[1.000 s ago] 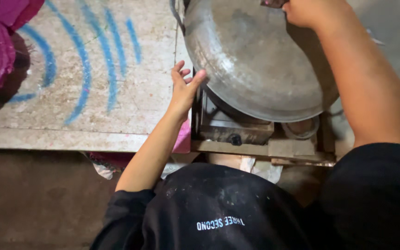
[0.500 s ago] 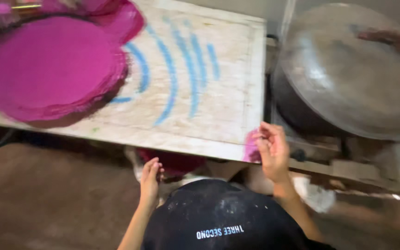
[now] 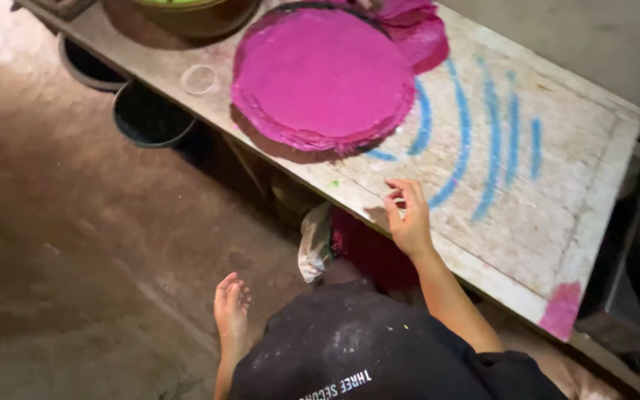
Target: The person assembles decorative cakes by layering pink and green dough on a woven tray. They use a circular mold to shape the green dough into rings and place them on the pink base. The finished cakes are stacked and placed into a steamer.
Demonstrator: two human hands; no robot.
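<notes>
On the worn wooden board (image 3: pixel 557 222) a stack of magenta discs (image 3: pixel 324 74) already lies. Our right hand (image 3: pixel 407 216) hovers near it with fingers loosely curled, grasping nothing. Our left hand (image 3: pixel 231 304) hangs open and empty.

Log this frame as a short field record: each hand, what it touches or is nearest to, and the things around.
left hand: open, low over the dirt floor, holding nothing
right hand: fingers curled, over the wooden table near its front edge
nearest thing: stack of magenta discs
table marks: blue curved stripes
under table: two dark round tubs
</notes>
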